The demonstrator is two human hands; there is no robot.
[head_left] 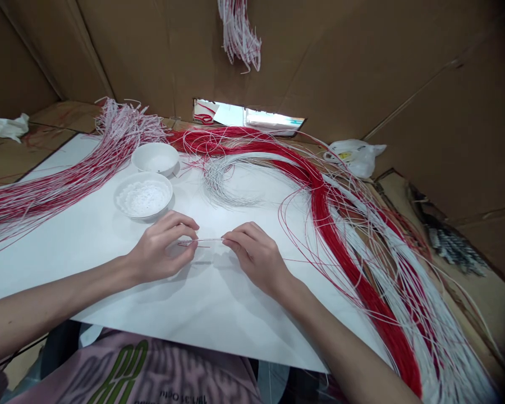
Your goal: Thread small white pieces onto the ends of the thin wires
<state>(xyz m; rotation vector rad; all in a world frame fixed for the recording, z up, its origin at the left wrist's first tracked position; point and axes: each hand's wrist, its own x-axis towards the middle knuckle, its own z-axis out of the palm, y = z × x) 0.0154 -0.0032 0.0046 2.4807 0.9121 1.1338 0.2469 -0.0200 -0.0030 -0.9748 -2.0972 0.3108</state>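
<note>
My left hand (168, 245) pinches a thin red-and-white wire (209, 240) between thumb and forefinger, its other fingers curled loosely. Opposite it, my right hand (258, 255) grips the same wire with its fingertips. The short stretch between the hands looks whitish and runs level just above the white board (185, 314). A loose red end pokes out beside the left fingertips. A red strand trails off to the right behind my right hand. Whether the whitish stretch is a sleeve or a twist is too small to tell.
Two white bowls, one holding white bits (144, 197) and one behind it (155, 159), stand beyond my left hand. Finished-looking red-and-white strands (79, 177) lie left. A thick red wire bundle (326, 213) and white wires (374, 275) curve along the right. Cardboard walls (340, 67) surround the board.
</note>
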